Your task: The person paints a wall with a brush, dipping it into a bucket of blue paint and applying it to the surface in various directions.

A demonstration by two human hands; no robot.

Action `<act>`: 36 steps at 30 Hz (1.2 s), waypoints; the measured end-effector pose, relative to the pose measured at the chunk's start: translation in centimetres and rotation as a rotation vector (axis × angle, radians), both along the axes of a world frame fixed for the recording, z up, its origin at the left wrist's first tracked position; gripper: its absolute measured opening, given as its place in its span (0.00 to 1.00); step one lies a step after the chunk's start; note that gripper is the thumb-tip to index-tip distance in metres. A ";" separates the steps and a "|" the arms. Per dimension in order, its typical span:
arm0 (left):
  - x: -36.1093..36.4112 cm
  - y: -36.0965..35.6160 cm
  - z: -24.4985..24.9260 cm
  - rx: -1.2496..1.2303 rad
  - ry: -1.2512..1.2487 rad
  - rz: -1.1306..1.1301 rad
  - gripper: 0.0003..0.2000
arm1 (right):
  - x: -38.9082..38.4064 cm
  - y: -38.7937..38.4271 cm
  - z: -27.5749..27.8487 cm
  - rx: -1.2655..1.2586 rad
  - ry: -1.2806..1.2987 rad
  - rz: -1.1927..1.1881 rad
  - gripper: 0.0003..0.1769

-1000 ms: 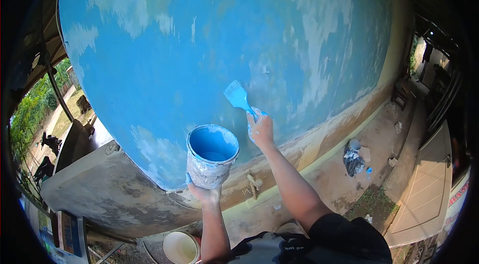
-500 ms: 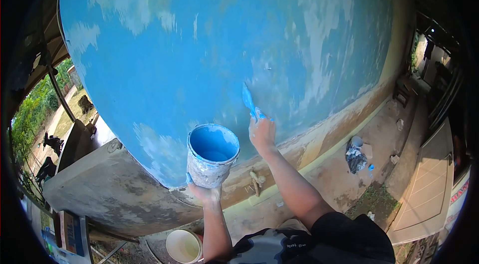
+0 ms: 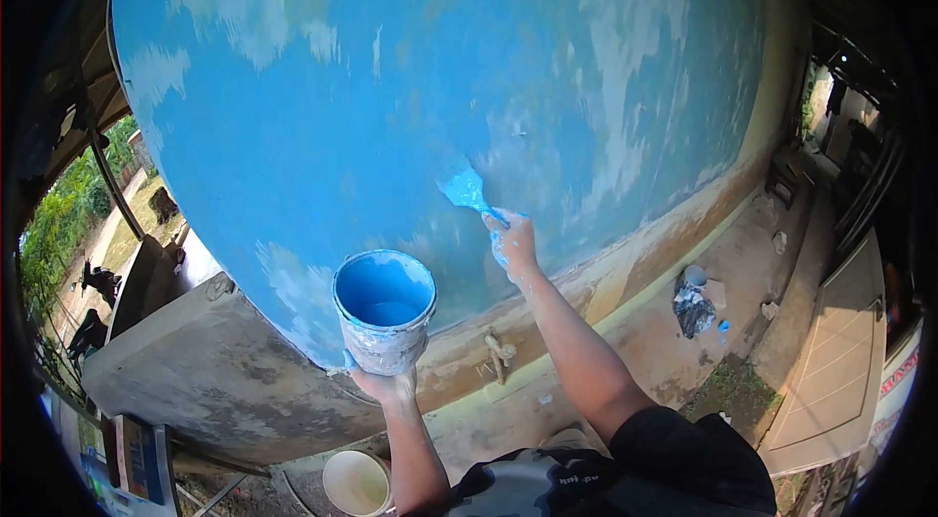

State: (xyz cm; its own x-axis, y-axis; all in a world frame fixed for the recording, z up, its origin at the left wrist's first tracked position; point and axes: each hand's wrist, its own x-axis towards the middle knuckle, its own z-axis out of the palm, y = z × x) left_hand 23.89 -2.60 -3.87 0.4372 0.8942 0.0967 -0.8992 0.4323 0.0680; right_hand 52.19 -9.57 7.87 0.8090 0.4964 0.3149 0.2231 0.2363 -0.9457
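Note:
My left hand (image 3: 387, 384) holds a paint-smeared bucket (image 3: 385, 346) from below, with its rim up and blue paint inside. In my right hand (image 3: 513, 239) is the handle of a brush (image 3: 464, 188) coated in light blue paint. The bristles lie against the wall (image 3: 391, 126), pointing up and to the left. Blue paint covers much of this wall, with paler streaky patches at the upper left and right. Blue smears mark the fingers and wrist of my right hand.
A pale bucket (image 3: 358, 483) stands on the ground below. A tap or pipe fitting (image 3: 498, 358) sticks out at the wall's base. Crumpled plastic (image 3: 693, 310) lies on the ground to the right, near a door panel (image 3: 831, 361).
The brush has swung to the left and now shows its broad side. My left hand has moved the paint bucket left and slightly down.

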 end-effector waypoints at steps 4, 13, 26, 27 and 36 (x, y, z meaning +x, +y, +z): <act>-0.5 -0.2 0.0 0.013 -0.048 -0.040 0.36 | -1.4 -0.6 -7.7 -0.108 -0.021 -0.121 0.10; -0.3 -0.5 -0.4 0.068 -0.004 -0.068 0.37 | -5.0 2.3 -2.2 -0.089 0.151 -0.133 0.17; 0.3 -1.3 -1.0 0.068 -0.012 -0.096 0.33 | -3.5 1.6 -1.0 -0.026 0.101 -0.079 0.11; 0.1 -1.0 -1.2 0.059 -0.003 -0.080 0.33 | -3.2 1.3 -3.2 -0.068 0.152 -0.070 0.12; -1.1 -1.2 -1.0 0.090 -0.005 -0.072 0.33 | -3.1 -2.9 -5.7 -0.143 0.246 -0.053 0.12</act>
